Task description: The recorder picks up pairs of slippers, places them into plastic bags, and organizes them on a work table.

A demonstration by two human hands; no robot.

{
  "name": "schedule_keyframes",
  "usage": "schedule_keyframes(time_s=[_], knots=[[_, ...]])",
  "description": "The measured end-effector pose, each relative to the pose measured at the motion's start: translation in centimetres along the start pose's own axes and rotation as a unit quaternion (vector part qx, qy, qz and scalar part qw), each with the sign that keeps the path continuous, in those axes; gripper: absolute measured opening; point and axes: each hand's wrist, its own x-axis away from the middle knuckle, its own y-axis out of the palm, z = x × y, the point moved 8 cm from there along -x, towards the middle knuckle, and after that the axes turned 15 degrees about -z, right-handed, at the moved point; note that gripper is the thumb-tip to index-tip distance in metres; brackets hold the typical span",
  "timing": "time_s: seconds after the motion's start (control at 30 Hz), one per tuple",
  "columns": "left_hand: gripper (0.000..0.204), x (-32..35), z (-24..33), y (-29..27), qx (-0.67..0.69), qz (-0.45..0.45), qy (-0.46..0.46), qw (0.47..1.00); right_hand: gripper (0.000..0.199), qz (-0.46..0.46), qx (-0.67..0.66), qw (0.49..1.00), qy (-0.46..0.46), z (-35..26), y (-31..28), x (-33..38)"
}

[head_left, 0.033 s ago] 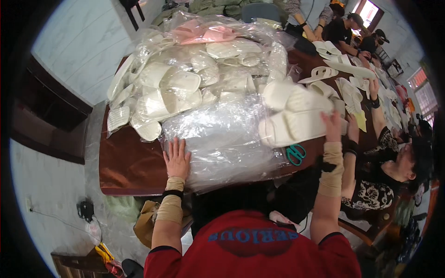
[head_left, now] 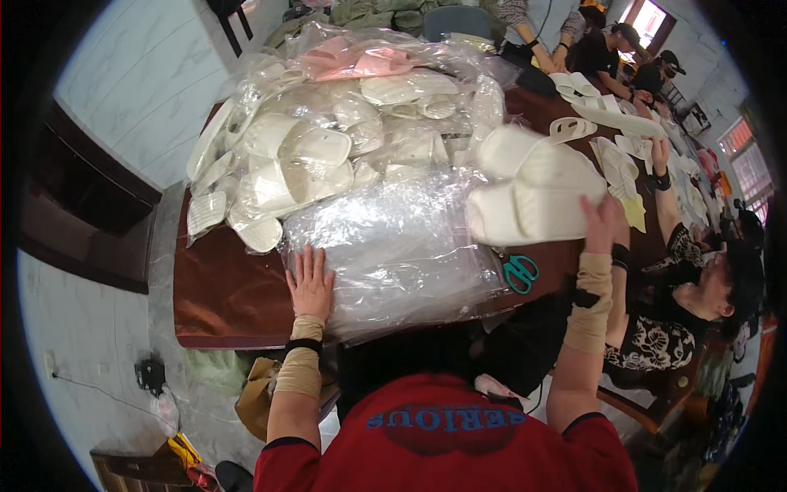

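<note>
My left hand [head_left: 311, 283] lies flat with its fingers spread on the left edge of a stack of clear plastic bags [head_left: 385, 262]. To the right, my right hand [head_left: 597, 225] is closed on the right end of a pair of white slippers [head_left: 557, 197]. The pair is held over the right side of the bag stack and blurred by motion; one slipper lies above the other. A co-worker's hand and wrist, with a black wristband [head_left: 620, 257], are right beside my right hand, partly hidden by it.
Bagged white slippers [head_left: 287, 164] are heaped behind the stack, with a pink bagged pair [head_left: 357, 59] on top. Teal-handled scissors [head_left: 520, 273] lie on the brown table [head_left: 225, 287]. Loose white slippers [head_left: 615, 164] spread along the right, where a co-worker [head_left: 664, 328] sits close; others work beyond.
The white slippers have shifted slightly right and turned a little, with my right hand moving slightly right and down. My left hand stays on the bags.
</note>
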Motion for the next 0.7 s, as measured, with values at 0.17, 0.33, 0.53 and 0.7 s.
schedule_keyframes(time_s=[0.17,0.33,0.53,0.7], knots=[[0.059,-0.2,-0.3,0.5,-0.017,0.015,-0.007,1.000,0.045,0.078,-0.320,0.936,-0.123,-11.8,-2.6,4.1],[0.059,-0.4,-0.8,1.3,-0.041,0.023,-0.005,0.999,0.045,-0.153,-0.413,0.896,-0.060,-13.0,12.8,5.8],[0.057,-1.6,0.7,0.0,0.002,0.009,0.002,1.000,0.044,-0.212,-0.054,0.975,0.037,7.8,23.1,5.3],[0.058,-1.5,-1.0,0.1,0.063,-0.018,0.030,0.997,0.041,-0.189,0.097,0.977,0.000,4.0,21.1,4.9]])
